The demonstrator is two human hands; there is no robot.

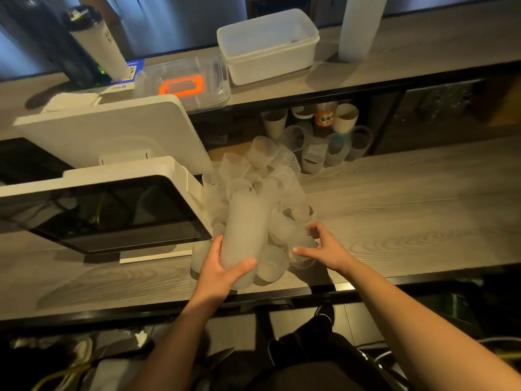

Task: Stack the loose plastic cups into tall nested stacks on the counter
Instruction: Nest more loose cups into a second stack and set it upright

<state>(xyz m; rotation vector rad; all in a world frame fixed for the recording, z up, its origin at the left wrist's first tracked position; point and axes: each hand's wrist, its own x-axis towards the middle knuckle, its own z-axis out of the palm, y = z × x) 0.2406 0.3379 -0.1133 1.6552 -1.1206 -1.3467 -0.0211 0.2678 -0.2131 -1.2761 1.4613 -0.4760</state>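
Observation:
A heap of loose translucent plastic cups [262, 170] lies on the grey wood counter [408, 210], beside a white screen terminal. My left hand [222, 269] grips a tall nested stack of ribbed cups [245, 230] near its lower end, thumb across the front; the stack tilts up and away from me. My right hand [324, 246] reaches into the near right side of the heap, with fingers and thumb curled round a single cup [303, 244] lying there.
A white touchscreen terminal [107, 213] stands at the left, close to the heap. More cups [318, 148] and an orange bottle [324, 114] sit under the raised shelf. On the shelf are a white tub [270, 46] and an orange-handled clear box [183, 80]. The counter's front edge is near my arms.

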